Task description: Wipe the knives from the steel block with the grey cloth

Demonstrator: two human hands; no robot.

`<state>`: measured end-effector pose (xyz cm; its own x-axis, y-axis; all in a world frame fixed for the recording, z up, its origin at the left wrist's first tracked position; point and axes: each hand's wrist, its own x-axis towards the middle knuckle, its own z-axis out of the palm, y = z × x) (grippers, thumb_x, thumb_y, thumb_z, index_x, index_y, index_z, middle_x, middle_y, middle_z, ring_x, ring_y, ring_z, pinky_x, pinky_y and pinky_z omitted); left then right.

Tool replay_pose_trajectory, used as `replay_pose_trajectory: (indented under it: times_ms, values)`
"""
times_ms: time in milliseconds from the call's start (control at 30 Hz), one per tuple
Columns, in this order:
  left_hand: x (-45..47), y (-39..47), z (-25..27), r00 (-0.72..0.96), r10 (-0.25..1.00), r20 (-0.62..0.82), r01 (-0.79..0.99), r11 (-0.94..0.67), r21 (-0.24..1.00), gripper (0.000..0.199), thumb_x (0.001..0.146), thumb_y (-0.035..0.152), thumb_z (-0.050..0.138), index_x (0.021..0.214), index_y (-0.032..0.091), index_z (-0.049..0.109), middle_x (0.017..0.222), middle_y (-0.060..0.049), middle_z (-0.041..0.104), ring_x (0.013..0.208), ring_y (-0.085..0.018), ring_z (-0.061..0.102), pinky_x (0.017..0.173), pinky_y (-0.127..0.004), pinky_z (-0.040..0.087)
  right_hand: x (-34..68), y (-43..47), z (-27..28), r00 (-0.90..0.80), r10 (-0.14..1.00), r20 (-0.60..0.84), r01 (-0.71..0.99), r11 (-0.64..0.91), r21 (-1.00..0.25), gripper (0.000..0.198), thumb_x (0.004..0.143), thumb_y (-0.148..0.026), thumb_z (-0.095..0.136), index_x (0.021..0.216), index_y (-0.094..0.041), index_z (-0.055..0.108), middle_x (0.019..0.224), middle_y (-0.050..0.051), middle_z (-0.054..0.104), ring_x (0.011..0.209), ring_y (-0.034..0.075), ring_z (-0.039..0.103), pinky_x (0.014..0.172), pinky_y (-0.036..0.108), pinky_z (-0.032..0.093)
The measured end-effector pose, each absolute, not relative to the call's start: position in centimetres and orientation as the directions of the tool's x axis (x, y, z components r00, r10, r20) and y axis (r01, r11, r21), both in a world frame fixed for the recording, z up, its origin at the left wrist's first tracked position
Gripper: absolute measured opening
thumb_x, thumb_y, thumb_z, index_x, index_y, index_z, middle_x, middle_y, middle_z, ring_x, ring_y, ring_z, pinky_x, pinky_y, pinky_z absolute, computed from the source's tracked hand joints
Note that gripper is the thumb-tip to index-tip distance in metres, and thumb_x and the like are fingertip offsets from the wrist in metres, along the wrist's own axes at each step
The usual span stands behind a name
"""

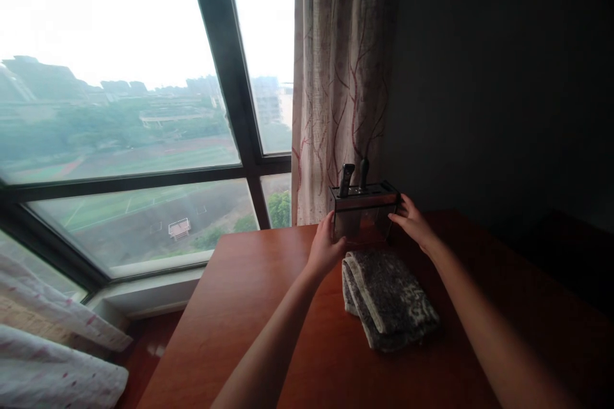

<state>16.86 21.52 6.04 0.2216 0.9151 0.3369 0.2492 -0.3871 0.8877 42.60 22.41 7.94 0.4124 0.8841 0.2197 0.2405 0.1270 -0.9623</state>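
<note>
Between my two hands is a knife block (363,204) with a dark slotted top and see-through sides. Two dark handles stick up from its slots, a thick one (346,179) on the left and a slimmer one (364,174) behind it. My left hand (327,244) grips the block's left end, thumb toward the front. At the right end my right hand (409,220) is closed on the frame, its fingers partly behind the edge. A folded grey patterned towel (388,300) lies just in front of the block, touched by neither hand.
All this is on a reddish-brown wooden table (230,307). Behind stands a patterned curtain (326,77) beside a large window (144,128). Another curtain (52,364) hangs at the lower left. The wall on the right is in deep shadow.
</note>
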Motion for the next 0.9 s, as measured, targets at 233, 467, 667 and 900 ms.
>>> replay_pose_trajectory:
  times_ms: [233,467,667,900]
  values:
    - [13.1,18.4,1.4,0.134,0.965,0.225,0.269,-0.254,0.929,0.052,0.074,0.017,0.059,0.125,0.018,0.051,0.129,-0.015,0.053,0.113,-0.027,0.055,0.08,-0.038,0.052,37.2,18.2,5.3,0.496,0.811,0.31,0.233,0.219,-0.948,0.053,0.071,-0.034,0.059,0.122,-0.02,0.049,0.129,0.015,0.054,0.114,0.028,0.055,0.094,0.046,0.048]
    - [11.6,15.1,-1.3,0.1,0.967,0.235,0.243,-0.253,0.936,0.03,0.078,0.017,0.052,0.107,0.017,0.06,0.109,-0.011,0.066,0.096,-0.022,0.064,0.082,-0.037,0.052,23.6,12.9,2.1,0.145,0.94,0.309,0.187,0.28,-0.941,0.021,0.086,-0.033,0.05,0.097,-0.022,0.063,0.091,0.007,0.07,0.082,0.023,0.066,0.073,0.033,0.053]
    - [11.0,14.5,-1.9,0.078,0.941,0.329,0.349,-0.334,0.875,0.022,0.084,0.021,0.046,0.092,0.017,0.065,0.092,-0.009,0.07,0.082,-0.022,0.064,0.076,-0.036,0.052,19.0,12.9,0.2,0.166,0.931,0.325,0.274,0.273,-0.922,0.023,0.089,-0.032,0.045,0.086,-0.021,0.065,0.083,0.006,0.069,0.08,0.023,0.065,0.073,0.032,0.05]
    - [11.2,14.8,-2.2,0.099,0.935,0.339,0.446,-0.347,0.825,0.026,0.083,0.018,0.046,0.096,0.019,0.068,0.095,-0.01,0.07,0.088,-0.024,0.064,0.081,-0.037,0.049,19.4,13.6,-1.6,0.207,0.93,0.305,0.221,0.259,-0.94,0.021,0.088,-0.034,0.045,0.089,-0.022,0.062,0.084,0.005,0.07,0.082,0.024,0.066,0.075,0.033,0.05]
